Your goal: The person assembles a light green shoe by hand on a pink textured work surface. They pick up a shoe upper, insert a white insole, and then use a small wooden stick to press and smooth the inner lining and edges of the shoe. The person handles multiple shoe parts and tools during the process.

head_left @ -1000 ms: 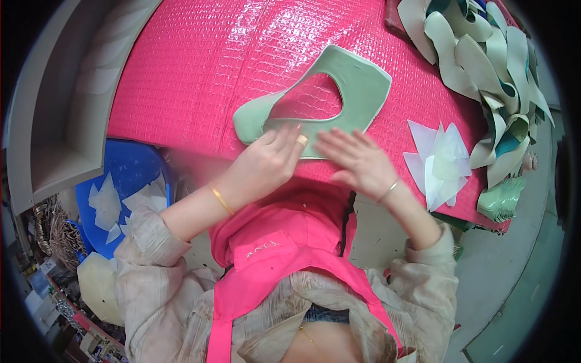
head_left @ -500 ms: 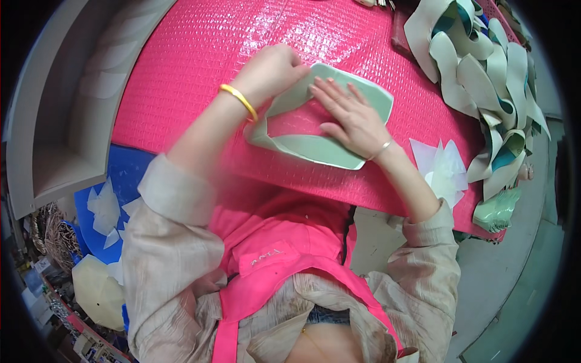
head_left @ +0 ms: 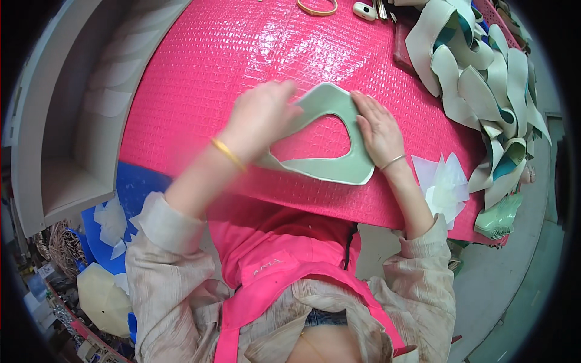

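Observation:
A pale green leather-like piece, probably a shoe upper (head_left: 330, 101), lies on the pink textured table cover (head_left: 200, 103) in front of me. It forms a loop round a large opening through which the pink shows. My right hand (head_left: 380, 130) rests along its right edge, fingers stretched out and close together. Over its left side is my left hand (head_left: 260, 115), smeared by motion. Its fingers look bent near the piece's upper left edge, but I cannot tell whether they grip it.
White and green upper pieces (head_left: 478, 85) are heaped at the right. Near them lie translucent sheets (head_left: 445, 184) and a shiny green stack (head_left: 499, 218). A grey shelf (head_left: 75, 175) borders the left. A yellow ring (head_left: 318, 11) and small white device (head_left: 364, 10) lie at the back.
The green piece has turned, and its opening shows more fully. My right hand has shifted from its top surface to its right edge. My left hand has moved slightly lower in view.

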Tool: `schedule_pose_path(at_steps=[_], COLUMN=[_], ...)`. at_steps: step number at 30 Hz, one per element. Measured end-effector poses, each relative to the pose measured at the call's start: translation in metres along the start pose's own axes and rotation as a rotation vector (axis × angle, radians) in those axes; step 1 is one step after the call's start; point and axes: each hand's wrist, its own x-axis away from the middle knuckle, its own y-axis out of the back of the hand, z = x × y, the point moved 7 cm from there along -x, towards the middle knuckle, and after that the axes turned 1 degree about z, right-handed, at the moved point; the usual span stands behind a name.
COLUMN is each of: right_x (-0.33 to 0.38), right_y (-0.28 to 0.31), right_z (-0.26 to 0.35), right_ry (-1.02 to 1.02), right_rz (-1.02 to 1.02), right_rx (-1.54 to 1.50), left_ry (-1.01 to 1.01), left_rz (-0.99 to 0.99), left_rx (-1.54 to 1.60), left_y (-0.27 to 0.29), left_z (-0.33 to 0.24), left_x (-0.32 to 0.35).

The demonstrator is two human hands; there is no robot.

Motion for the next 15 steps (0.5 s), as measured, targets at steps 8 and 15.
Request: schedule_pose_path(at_steps=[8,15], right_x=[0.028,0.031], right_y=[0.083,0.099], right_z=[-0.028,0.079], right_ry=[-0.191,-0.198], right_rz=[-0.333,-0.356], right_rx=[-0.529,-0.940], left_ry=[-0.412,0.201], left_rz=[0.102,-0.165], left_rx=[0.039,1.601], left_y=[-0.040,0.010], left_z=[-0.124,-0.045], left_x=[0.048,0.009])
